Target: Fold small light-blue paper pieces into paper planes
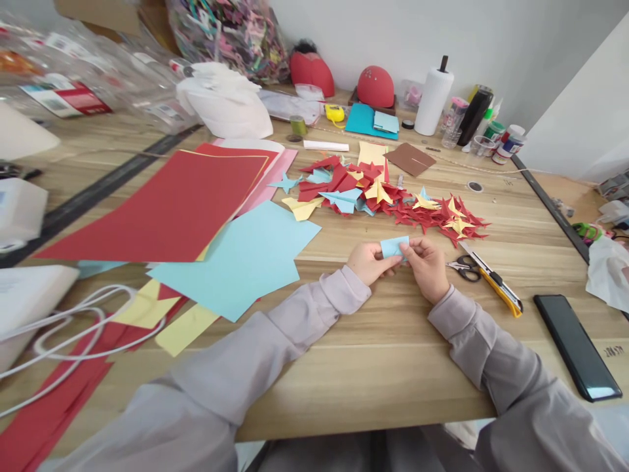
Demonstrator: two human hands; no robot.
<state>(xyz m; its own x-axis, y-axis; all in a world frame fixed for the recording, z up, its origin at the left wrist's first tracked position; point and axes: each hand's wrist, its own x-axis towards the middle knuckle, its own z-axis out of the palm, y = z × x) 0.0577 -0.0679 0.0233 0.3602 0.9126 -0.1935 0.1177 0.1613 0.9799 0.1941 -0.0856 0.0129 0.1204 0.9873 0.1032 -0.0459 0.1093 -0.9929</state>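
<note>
Head view: the light-blue paper (392, 246), pinched between the left hand (367, 262) and the right hand (427, 267) above the table (373, 373), could crease askew if either grip slips. It looks small and roughly rectangular (its underside is hidden). Scissors (470, 269) lie just beside the right hand.

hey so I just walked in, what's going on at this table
A person in grey sleeves has a small piece of light blue paper in both hands, the left hand at one side and the right hand at the other. Beyond them on the wooden table lies a heap of paper shapes in red, yellow and blue. Large red sheets and blue sheets lie to the left; scissors and a yellow utility knife lie by the right hand.
</note>
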